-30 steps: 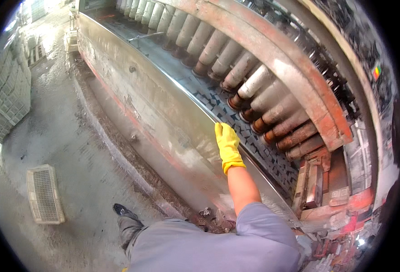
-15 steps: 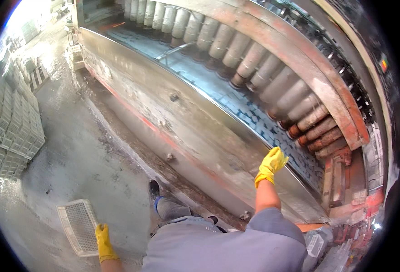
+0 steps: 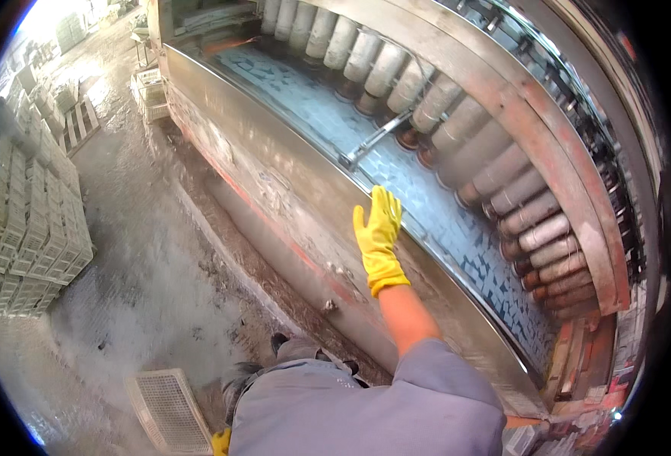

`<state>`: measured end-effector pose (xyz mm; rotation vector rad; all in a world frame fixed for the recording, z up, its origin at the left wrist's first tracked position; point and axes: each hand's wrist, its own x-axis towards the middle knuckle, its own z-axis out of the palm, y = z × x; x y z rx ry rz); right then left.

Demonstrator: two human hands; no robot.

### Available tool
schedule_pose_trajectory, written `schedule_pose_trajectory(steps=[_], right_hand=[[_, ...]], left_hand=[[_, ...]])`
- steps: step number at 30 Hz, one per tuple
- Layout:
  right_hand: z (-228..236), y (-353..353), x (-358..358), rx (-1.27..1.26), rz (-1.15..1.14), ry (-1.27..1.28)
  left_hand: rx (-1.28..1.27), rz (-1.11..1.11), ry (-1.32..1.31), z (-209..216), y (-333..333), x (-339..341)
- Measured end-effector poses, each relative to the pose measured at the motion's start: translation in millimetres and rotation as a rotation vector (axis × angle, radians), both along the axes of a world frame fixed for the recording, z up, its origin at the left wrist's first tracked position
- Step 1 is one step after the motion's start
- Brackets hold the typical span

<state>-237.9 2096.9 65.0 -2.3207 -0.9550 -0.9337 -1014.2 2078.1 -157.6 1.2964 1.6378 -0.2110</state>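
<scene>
My right hand (image 3: 381, 232), in a yellow rubber glove, is open with its fingers stretched out. It reaches to the metal rim (image 3: 274, 129) along the near side of a long machine; whether it touches the rim I cannot tell. Beyond it lies a wet bed of small pale blue flat pieces (image 3: 480, 266). A metal bar (image 3: 377, 140) crosses the bed just past my fingers. My left hand (image 3: 221, 442), also yellow-gloved, is at the bottom edge, mostly cut off. It is closed on the side of a cream plastic basket (image 3: 169, 410) with a grid bottom.
A row of upright grey cylinders (image 3: 457, 137) stands along the bed under a curved, rusty beam (image 3: 518, 114). Tall stacks of pale plastic baskets (image 3: 31, 220) stand at the left. A wooden pallet (image 3: 80, 125) lies farther back on the wet grey floor (image 3: 153, 281).
My right hand has moved left along the machine's rim and opened from a closed shape. The view has shifted; the basket and my left hand now sit lower, closer to my body. The crossbar appears farther right.
</scene>
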Motion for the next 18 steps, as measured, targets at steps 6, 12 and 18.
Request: schedule_pose_trajectory(steps=[6, 12, 18], right_hand=[[-1, 177, 35, -0.04, 0.051, -0.056], [22, 267, 50, -0.233, -0.196, 0.225], [32, 292, 78, -0.291, -0.554, 0.489]], left_hand=[[-0.096, 0.035, 0.021, 9, 95, 42], [-0.076, 0.012, 0.029, 11, 268, 31], [0.084, 0.008, 0.12, -4, 545, -16]])
